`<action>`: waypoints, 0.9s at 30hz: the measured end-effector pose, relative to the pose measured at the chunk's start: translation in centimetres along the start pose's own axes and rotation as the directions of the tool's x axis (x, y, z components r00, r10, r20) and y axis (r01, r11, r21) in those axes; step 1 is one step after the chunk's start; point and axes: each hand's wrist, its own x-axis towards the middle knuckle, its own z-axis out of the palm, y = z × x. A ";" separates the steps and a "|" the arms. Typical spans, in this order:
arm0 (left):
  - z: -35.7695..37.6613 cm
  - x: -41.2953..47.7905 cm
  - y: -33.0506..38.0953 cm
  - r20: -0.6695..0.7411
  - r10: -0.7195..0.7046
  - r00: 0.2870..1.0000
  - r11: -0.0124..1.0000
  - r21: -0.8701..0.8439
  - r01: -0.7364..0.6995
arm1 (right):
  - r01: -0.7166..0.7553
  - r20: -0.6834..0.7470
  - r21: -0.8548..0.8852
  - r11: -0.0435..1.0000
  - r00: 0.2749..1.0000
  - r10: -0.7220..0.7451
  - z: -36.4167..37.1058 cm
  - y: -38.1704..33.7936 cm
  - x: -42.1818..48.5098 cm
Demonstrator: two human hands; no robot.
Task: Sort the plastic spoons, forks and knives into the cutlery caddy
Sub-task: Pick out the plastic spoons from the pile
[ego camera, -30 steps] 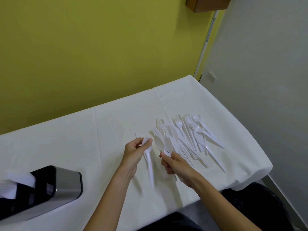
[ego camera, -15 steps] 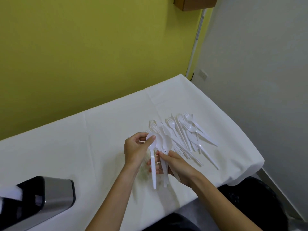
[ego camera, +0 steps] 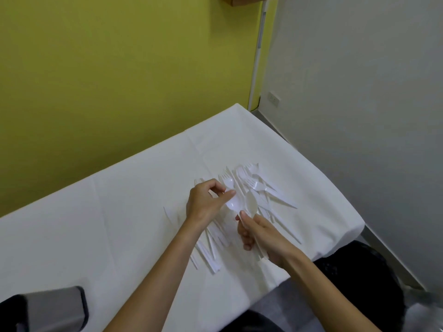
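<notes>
A pile of white plastic forks, spoons and knives (ego camera: 257, 185) lies on the white tablecloth (ego camera: 119, 212), right of centre. My left hand (ego camera: 205, 202) pinches the bowl of a white spoon (ego camera: 233, 204) between thumb and fingers. My right hand (ego camera: 260, 233) grips the handles of a few white spoons, one spoon bowl (ego camera: 250, 204) standing up above its thumb. The two hands almost touch above the pile's near edge. More white cutlery (ego camera: 208, 248) lies under my left forearm. The cutlery caddy (ego camera: 55, 307), grey with a black rim, shows only partly at the bottom left corner.
A yellow wall runs behind the table, a grey wall to the right. The table's right edge (ego camera: 335, 188) drops off near the pile, and its front edge is close to my body. A dark bag (ego camera: 359, 271) sits on the floor at the right.
Both hands have lifted a little and drawn together, the spoons now held upright between them. The camera has tilted, so the caddy has slid further into the bottom left corner.
</notes>
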 end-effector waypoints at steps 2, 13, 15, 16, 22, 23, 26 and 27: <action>0.7 1.0 0.6 0.063 0.024 0.998 1.000 -0.011 -0.023 | 0.010 -0.055 -0.008 1.000 0.998 -0.010 -1.1 -0.1 0.2; 5.5 8.8 1.7 0.290 0.338 0.896 0.660 0.606 -0.445 | -0.006 -0.334 -0.072 0.997 0.942 -0.018 -7.5 0.7 1.1; 5.8 9.6 1.7 0.279 0.355 0.892 0.598 0.666 -0.446 | -0.013 -0.361 -0.057 0.998 0.932 -0.009 -8.1 0.9 1.4; 5.9 9.9 1.6 0.292 0.352 0.889 0.584 0.674 -0.452 | -0.010 -0.369 -0.054 0.998 0.929 -0.011 -8.2 0.9 1.5; 5.7 10.7 2.0 0.391 0.306 0.868 0.484 0.721 -0.495 | -0.006 -0.459 -0.116 0.993 0.887 -0.048 -8.2 0.3 2.3; 5.8 10.7 2.1 0.391 0.316 0.864 0.488 0.714 -0.502 | -0.005 -0.480 -0.127 0.992 0.876 -0.057 -8.2 0.2 2.6; 5.7 10.7 2.4 0.364 0.346 0.865 0.600 0.623 -0.502 | -0.007 -0.560 -0.146 0.989 0.825 -0.077 -8.2 -0.1 3.5; 5.6 10.9 2.5 0.368 0.344 0.864 0.638 0.584 -0.503 | -0.002 -0.582 -0.150 0.989 0.809 -0.087 -8.2 -0.2 3.8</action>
